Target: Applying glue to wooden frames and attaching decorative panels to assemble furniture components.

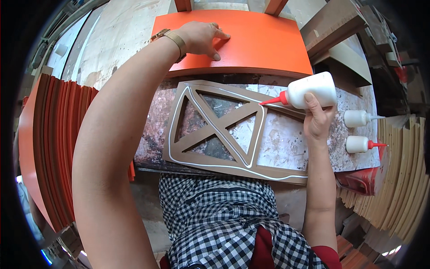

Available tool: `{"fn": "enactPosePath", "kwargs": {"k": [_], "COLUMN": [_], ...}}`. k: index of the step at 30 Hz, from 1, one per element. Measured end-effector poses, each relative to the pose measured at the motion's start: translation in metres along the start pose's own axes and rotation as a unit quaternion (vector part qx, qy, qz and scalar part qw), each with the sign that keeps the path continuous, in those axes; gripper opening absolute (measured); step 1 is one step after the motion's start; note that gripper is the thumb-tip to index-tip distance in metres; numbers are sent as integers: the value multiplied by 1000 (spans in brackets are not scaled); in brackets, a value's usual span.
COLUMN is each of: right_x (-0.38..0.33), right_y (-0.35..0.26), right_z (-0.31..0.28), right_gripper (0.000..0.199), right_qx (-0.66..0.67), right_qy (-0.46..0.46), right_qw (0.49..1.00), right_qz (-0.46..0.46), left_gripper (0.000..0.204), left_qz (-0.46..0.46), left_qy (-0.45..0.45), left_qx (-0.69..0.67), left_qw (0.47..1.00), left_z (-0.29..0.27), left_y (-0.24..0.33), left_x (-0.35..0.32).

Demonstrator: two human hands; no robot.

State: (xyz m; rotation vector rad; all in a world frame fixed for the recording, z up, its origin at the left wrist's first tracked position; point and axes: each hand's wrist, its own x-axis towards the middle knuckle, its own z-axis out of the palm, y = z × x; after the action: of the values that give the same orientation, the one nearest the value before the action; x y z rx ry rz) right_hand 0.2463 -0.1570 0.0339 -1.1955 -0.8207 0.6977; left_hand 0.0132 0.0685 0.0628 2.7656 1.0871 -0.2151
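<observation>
My right hand (319,117) grips a white glue bottle (312,89) tilted sideways. Its red nozzle points left, with the tip at the brown wooden frame (210,131). White glue lines run along the frame's outer strips and down one of its crossed braces. The frame lies flat on the worktable (282,139) just in front of me. Beyond it is an orange panel (260,42), where my left hand (205,39) rests with thumb and fingers apart, holding nothing. A watch is on my left wrist.
Two more white bottles, one with a pale nozzle (356,118) and one with a red nozzle (357,144), lie at the right. Orange-faced panels (53,148) are stacked at left, pale wooden boards (403,170) at right. A brown board (333,28) stands at the far right.
</observation>
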Motion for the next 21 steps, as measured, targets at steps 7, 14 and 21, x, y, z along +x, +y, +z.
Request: {"fn": "enactPosePath", "kwargs": {"k": [7,14,21], "right_x": [-19,-65,-108], "right_y": [-2,2,2], "right_z": [39,98,149], "right_gripper": [39,39,47], "right_qx": [57,55,48], "right_qy": [-24,-115,-186], "right_qw": [996,987,972], "right_qz": [60,101,135], "left_gripper": [64,61,61], "left_qz": [5,-1,3], "left_qy": [-6,5,5], "left_qx": [32,37,18], "left_qw": [999,999,1000], "left_z": [-3,-2,-4], "left_y": [1,5,3], "left_x": [2,2,3]}}
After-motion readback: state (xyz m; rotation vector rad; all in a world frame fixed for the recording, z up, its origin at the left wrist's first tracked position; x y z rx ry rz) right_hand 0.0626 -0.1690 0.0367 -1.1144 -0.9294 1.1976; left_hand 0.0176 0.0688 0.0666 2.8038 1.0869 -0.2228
